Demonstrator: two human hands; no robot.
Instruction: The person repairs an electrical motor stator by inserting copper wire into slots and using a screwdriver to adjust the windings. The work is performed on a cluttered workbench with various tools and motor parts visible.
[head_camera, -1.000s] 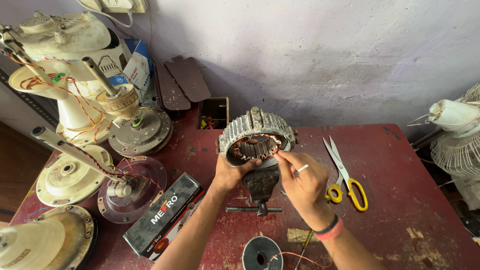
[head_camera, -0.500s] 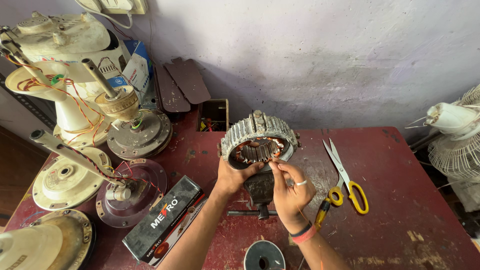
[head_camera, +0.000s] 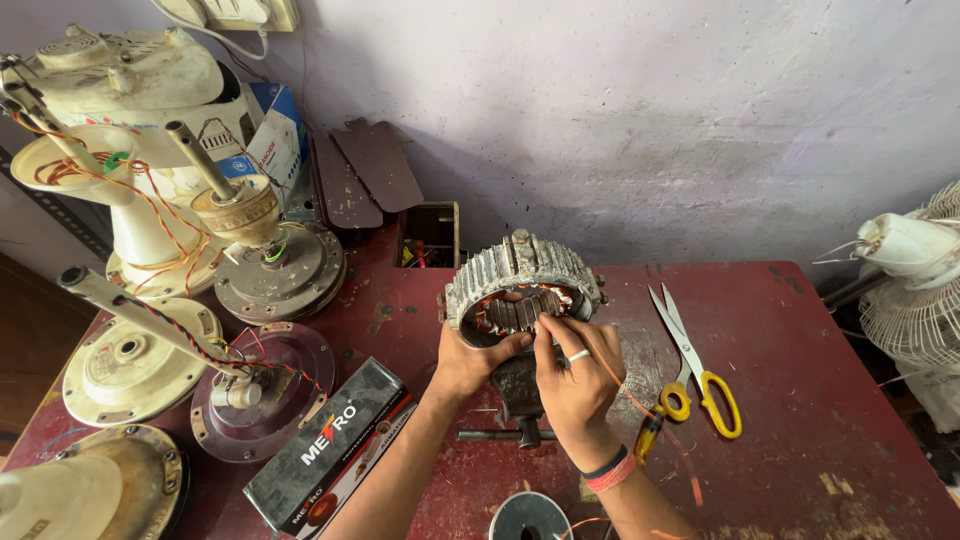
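Since a moment ago, the right hand (head_camera: 575, 385) has shifted slightly up to the stator (head_camera: 522, 290), fingers pinched together on copper wire (head_camera: 640, 410) at the inner slots. Left hand (head_camera: 470, 362) is clamped on the stator's lower left rim. It stands on a vise (head_camera: 520, 395) mid-table, toward the back edge. Scissors (head_camera: 695, 370) lie just right; a dark box (head_camera: 335, 445) sits near the front edge

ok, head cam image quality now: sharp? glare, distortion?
Head view: even, soft daylight, no hard glare; stator and both hands, left hand and right hand, are sharp; wide-angle bending shows at the edges, stretching the fan parts on the left.
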